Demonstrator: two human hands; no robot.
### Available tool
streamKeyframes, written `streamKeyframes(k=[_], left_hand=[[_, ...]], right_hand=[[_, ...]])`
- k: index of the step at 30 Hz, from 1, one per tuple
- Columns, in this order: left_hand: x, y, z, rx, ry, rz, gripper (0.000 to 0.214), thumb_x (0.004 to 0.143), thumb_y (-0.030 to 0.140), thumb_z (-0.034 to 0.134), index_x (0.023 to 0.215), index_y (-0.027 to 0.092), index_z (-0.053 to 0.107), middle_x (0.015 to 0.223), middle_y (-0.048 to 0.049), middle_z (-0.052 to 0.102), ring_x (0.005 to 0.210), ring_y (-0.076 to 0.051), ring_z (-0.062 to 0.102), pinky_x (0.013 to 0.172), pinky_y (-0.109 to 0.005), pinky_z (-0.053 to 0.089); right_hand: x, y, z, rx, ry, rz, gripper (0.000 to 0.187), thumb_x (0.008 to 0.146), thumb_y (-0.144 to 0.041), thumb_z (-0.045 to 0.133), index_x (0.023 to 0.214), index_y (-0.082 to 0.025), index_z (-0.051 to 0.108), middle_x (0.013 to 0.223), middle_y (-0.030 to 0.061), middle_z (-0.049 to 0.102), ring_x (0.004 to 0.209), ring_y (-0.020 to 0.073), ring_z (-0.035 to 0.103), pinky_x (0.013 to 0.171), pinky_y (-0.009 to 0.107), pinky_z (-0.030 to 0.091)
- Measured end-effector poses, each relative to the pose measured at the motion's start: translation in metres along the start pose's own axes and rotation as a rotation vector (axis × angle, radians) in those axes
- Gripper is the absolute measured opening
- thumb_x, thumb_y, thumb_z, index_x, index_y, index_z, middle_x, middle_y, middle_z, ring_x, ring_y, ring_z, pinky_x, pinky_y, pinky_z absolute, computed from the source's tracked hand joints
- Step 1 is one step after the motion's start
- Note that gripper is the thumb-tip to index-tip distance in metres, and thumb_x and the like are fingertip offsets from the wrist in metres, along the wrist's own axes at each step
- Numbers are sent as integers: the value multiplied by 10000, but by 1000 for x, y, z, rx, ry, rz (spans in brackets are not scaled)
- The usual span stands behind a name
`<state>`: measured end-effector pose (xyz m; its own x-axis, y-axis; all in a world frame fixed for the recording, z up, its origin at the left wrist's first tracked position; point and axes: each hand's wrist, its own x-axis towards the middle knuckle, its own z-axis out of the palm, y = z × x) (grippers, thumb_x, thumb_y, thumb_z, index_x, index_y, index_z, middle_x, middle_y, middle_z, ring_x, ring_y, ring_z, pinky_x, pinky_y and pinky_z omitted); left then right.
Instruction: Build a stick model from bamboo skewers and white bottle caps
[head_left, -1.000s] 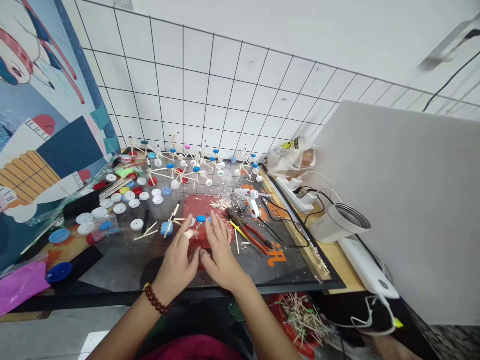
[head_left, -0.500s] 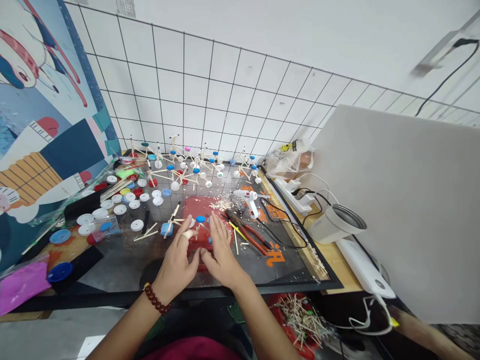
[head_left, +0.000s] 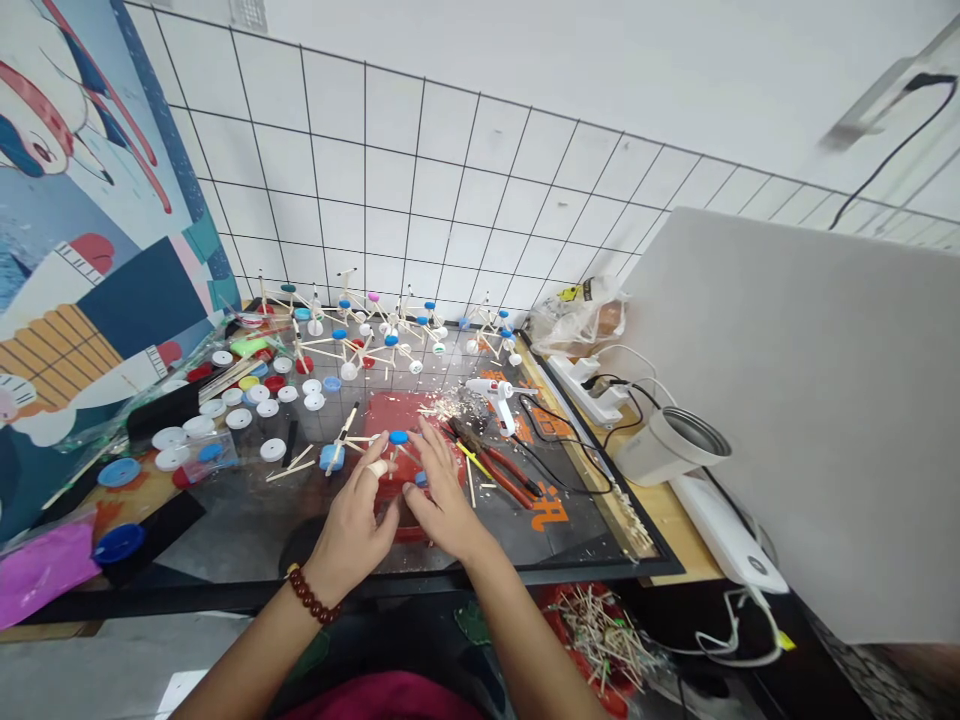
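A small model of thin wooden sticks and bottle caps, with a blue cap [head_left: 398,437] on top, stands over a red board [head_left: 382,410]. My left hand [head_left: 361,505] is at its left side, fingers stretched forward and thumb apart. On the other side is my right hand [head_left: 439,490], its fingers spread and slightly bent, fingertips close to the sticks. Whether either hand touches the model is unclear, as the fingers hide its lower parts. Left of my left hand, a stick piece stands on a light blue cap [head_left: 332,458].
A white glue gun [head_left: 498,398] and red-handled pliers [head_left: 506,475] lie to the right, near wood crumbs. Several stick-and-cap models [head_left: 390,325] stand at the back. Loose white caps [head_left: 238,418] lie left. A white cup [head_left: 675,448] leans beside a power strip [head_left: 592,390].
My right hand's thumb has moved away from my left thumb, and its fingers have spread. The model stays between my hands. A person's forearm at the lower right has mostly left view.
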<state>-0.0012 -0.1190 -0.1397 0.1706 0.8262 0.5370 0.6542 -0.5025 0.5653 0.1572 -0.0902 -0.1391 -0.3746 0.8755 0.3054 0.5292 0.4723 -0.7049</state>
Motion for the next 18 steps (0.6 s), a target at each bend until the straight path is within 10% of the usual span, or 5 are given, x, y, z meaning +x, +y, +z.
streamKeyframes(k=[18], left_hand=[[-9,-6,-6,7,112,-60,268,871,102,500,1119,203,498,1500,-171,350,1390,-297,383,1086,-529,421]], right_hand=[[52,-1,-1,44,150,-95,267,814,-309,655,1074,-244,647,1329,115,607,1267,268,525,1122,536,244]])
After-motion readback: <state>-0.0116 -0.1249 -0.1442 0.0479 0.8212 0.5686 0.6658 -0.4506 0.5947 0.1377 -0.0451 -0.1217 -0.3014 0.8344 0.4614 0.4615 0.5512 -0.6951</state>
